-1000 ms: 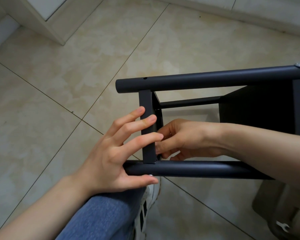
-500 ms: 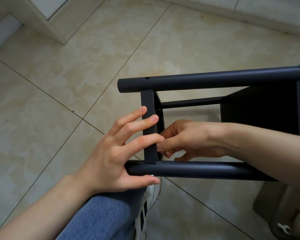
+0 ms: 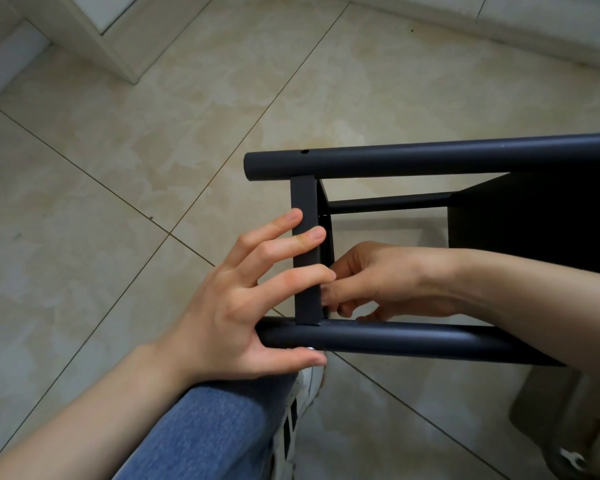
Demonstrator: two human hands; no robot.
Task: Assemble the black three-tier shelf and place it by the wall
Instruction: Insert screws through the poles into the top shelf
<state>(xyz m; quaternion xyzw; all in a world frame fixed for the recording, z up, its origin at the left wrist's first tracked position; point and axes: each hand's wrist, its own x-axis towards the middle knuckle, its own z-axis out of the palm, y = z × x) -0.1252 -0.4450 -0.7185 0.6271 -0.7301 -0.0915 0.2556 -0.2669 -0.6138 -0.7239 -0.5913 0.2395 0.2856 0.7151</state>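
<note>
Black shelf (image 3: 534,233) lies on its side on the beige tile floor (image 3: 118,202), right of centre and running off the right edge. Two round tubes run left to right: the far tube (image 3: 430,158), with a small hole (image 3: 304,151) near its left end, and the near tube (image 3: 413,342). A flat crossbar (image 3: 305,271) joins them at the left end, upright in the view. A thinner bar (image 3: 388,204) shows deeper inside, meeting a dark panel on the right. The left hand (image 3: 236,306) comes in from the near left, spread wide: straight fingers (image 3: 284,249) lie across the outer face of the crossbar, and the thumb (image 3: 291,360) lies along the near side of the near tube, close beside a small silver screw head (image 3: 310,348). The right hand (image 3: 378,278) reaches in from the right between the two tubes, its fingers curled against the inner side of the crossbar. The crossbar hides the fingertips, so I cannot tell whether they pinch anything. A knee in blue jeans (image 3: 215,431) and a white shoe (image 3: 300,407) sit just below the near tube. At the near right corner, a small wrench (image 3: 574,459) lies on the floor. A pale baseboard (image 3: 499,32) runs along the far edge.
</note>
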